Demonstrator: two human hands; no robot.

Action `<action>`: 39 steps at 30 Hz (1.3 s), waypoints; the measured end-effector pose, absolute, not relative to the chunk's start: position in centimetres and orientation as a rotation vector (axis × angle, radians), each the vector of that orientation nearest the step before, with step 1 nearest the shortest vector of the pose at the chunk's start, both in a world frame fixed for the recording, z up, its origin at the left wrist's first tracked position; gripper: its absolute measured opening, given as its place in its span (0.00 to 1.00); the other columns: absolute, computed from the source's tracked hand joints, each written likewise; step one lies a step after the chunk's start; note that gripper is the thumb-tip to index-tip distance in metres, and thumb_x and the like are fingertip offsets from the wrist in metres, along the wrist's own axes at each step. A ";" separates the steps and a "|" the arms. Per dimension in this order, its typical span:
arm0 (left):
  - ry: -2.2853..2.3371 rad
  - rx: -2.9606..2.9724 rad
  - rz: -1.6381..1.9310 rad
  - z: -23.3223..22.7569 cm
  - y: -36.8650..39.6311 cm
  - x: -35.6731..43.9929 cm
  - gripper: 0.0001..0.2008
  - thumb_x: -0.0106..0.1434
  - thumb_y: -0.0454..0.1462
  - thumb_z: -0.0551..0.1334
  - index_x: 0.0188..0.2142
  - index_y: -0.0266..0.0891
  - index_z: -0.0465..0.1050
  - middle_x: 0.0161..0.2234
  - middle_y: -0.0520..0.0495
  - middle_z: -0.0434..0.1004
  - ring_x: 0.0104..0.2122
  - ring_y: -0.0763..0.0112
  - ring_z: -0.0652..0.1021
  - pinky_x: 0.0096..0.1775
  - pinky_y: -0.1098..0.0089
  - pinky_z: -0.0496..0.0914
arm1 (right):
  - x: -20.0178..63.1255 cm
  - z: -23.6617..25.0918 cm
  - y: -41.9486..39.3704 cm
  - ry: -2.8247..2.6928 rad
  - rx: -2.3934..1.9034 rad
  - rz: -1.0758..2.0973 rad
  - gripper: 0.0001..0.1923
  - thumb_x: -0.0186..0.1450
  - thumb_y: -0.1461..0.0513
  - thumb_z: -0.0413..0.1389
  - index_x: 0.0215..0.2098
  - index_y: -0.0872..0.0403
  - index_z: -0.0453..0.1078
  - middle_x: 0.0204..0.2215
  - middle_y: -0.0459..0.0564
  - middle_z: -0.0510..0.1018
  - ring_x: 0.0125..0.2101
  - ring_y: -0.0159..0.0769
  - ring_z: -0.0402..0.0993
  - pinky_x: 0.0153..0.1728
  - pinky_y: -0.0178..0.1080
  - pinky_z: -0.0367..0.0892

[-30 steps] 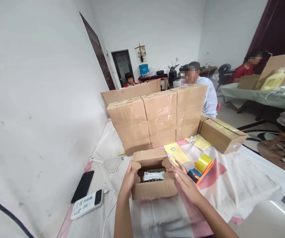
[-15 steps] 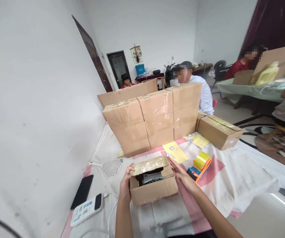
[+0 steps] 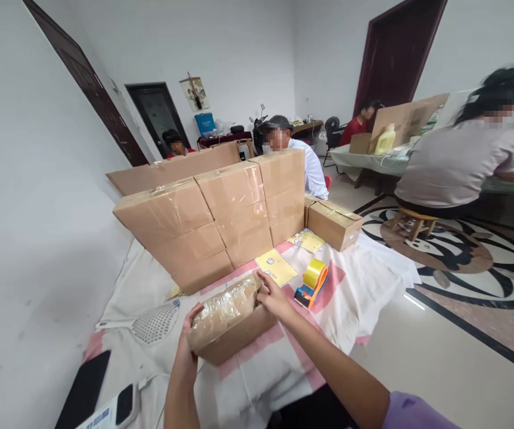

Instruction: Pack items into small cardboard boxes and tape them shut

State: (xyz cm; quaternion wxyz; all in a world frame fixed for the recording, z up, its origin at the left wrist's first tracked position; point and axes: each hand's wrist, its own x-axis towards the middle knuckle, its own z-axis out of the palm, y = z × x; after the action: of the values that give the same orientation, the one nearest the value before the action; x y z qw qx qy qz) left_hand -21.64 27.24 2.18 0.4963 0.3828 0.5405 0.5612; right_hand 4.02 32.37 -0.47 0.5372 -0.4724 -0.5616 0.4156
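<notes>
A small cardboard box rests on the cloth-covered table in front of me, turned at an angle. Its top flap, shiny with clear tape, lies over the opening, so the contents are hidden. My left hand grips the box's left end, thumb side near the flap. At the right end, my right hand has its fingers bent around the flap's corner, some tucked in at the gap there. To the right of that hand lies a tape dispenser with a yellow roll and orange frame.
Stacked cardboard boxes form a wall behind, with another carton on the right. A white perforated paddle, a black flat object and a white device lie left. Several people sit around the room.
The view has swung to the right. The flap has come down over the box's opening, covering the contents. My right hand went from lying along the side to bending around the flap's corner.
</notes>
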 end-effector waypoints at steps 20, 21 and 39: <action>1.434 2.058 1.361 0.0 18.6 -23.7 0.46 0.41 0.70 0.67 0.54 0.48 0.78 0.69 0.38 0.58 0.68 0.37 0.60 0.67 0.43 0.53 | 8.0 2.1 26.8 -1.576 -0.944 0.778 0.18 0.73 0.53 0.49 0.57 0.42 0.74 0.67 0.49 0.63 0.68 0.44 0.57 0.66 0.52 0.58; 1.487 2.127 1.289 0.3 18.0 -23.6 0.44 0.43 0.67 0.69 0.55 0.50 0.78 0.68 0.39 0.60 0.67 0.39 0.61 0.67 0.44 0.53 | 8.6 2.1 26.2 -1.655 -0.935 0.725 0.18 0.74 0.56 0.47 0.55 0.41 0.75 0.67 0.48 0.63 0.68 0.44 0.57 0.66 0.53 0.57; 2.079 1.989 1.420 5.3 23.1 -18.7 0.22 0.68 0.47 0.61 0.58 0.43 0.72 0.60 0.38 0.70 0.61 0.50 0.67 0.64 0.50 0.55 | 5.7 3.0 29.7 -1.336 -1.292 0.723 0.16 0.60 0.53 0.61 0.41 0.51 0.65 0.47 0.55 0.71 0.52 0.48 0.70 0.51 0.51 0.69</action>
State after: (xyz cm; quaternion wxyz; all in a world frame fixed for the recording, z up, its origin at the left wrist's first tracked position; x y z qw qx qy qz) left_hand -18.70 23.10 5.33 -0.0334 0.6197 0.6476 0.4422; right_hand 5.70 29.75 2.98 0.5428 -0.5441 -0.5627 0.3045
